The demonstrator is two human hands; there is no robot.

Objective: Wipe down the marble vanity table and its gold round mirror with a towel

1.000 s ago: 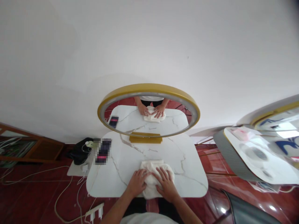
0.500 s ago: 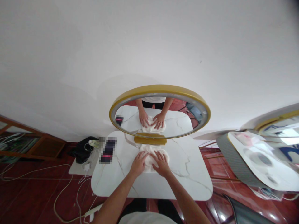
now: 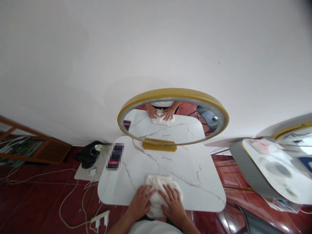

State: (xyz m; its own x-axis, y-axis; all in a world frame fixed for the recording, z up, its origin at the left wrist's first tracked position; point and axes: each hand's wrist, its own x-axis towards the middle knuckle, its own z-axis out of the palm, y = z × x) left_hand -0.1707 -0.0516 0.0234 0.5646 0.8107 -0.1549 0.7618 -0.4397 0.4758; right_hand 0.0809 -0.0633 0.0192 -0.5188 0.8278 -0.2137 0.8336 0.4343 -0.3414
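A folded white cloth (image 3: 158, 182) lies at the front edge of the white marbled table (image 3: 117, 188), its near part hanging past the edge. My left hand (image 3: 140, 201) rests on the cloth's left side, fingers stretched forward. On its right side my right hand (image 3: 172, 201) lies flat with the fingers spread. Both palms press down and neither hand grips it. The round gold-rimmed mirror (image 3: 175, 126) stands farther back on its gold base (image 3: 159, 146) and reflects both hands and the cloth.
A pixelated dark item (image 3: 115, 156) lies at the table's left. Cables and a power strip (image 3: 101, 216) are on the red floor (image 3: 44, 201) at left. A second table (image 3: 251, 152) with a mirror stands at right, near a black chair (image 3: 258, 217).
Both hands have drawn the cloth toward me, from just before the mirror base to the table's front edge. The view has shifted slightly.
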